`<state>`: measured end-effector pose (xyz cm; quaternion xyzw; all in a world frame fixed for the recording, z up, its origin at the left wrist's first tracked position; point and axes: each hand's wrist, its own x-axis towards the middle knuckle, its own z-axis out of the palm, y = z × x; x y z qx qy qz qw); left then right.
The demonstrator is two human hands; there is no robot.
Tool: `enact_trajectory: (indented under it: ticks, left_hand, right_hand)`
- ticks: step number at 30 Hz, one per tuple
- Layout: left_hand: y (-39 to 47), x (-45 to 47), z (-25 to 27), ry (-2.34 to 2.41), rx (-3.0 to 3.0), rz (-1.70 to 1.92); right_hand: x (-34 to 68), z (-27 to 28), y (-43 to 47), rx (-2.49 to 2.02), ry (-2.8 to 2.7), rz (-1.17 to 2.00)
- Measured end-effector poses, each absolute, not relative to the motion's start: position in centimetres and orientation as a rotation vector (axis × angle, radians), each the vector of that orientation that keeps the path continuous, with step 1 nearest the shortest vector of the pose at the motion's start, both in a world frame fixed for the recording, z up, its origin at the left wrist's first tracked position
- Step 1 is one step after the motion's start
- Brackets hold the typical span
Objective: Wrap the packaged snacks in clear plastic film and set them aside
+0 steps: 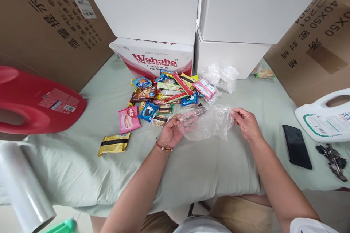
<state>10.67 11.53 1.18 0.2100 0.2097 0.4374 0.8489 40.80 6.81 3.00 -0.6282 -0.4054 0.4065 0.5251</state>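
A clear plastic bag [209, 125] is stretched between my two hands, just above the cloth. My left hand [172, 131] holds its left end, with the thumb on top and some fingers showing through the film. My right hand [247, 122] pinches the bag's right edge between thumb and fingertips. A dark-ended packet [201, 110] lies by the bag's upper left side; I cannot tell whether it is inside. Beyond my left hand is a pile of wrapped snacks [166, 89]. A pink snack packet [129, 119] and a yellow packet [114, 144] lie to the left.
Crumpled clear bags [228, 78] lie beside the pile, before white boxes [232, 58] and a Wahaha carton [158, 62]. A red jug [41, 102] and plastic film roll [26, 189] are left. A phone [296, 146], keys [333, 160] and white jug [325, 116] are right.
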Motion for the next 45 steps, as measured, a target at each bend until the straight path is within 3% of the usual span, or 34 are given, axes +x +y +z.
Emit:
enact_trajectory:
  ticks: [10,16,22,29,37,45]
  left_hand:
    - [12.6,10.6,0.6,0.842,0.688,1.024]
    - [11.6,11.5,0.7,0.785,0.864,1.012]
    - [10.6,11.6,0.7,0.568,0.926,0.917]
    - [9.7,11.8,1.2,0.435,0.975,0.818]
    - [10.2,12.3,0.8,0.570,0.771,0.690]
    - [10.0,12.8,0.7,0.667,0.838,0.767]
  right_hand:
    - [45.1,1.6,-0.6,-1.733,-0.908,1.084]
    - [44.4,3.3,-0.6,-1.947,-1.097,0.435]
    - [37.2,7.2,3.6,-1.590,-1.343,0.897]
    - [32.5,6.4,7.2,-1.414,-1.439,1.376]
    - [31.1,6.4,6.6,-1.419,-1.505,1.218]
    - [30.2,5.6,6.9,-1.555,-1.649,0.833]
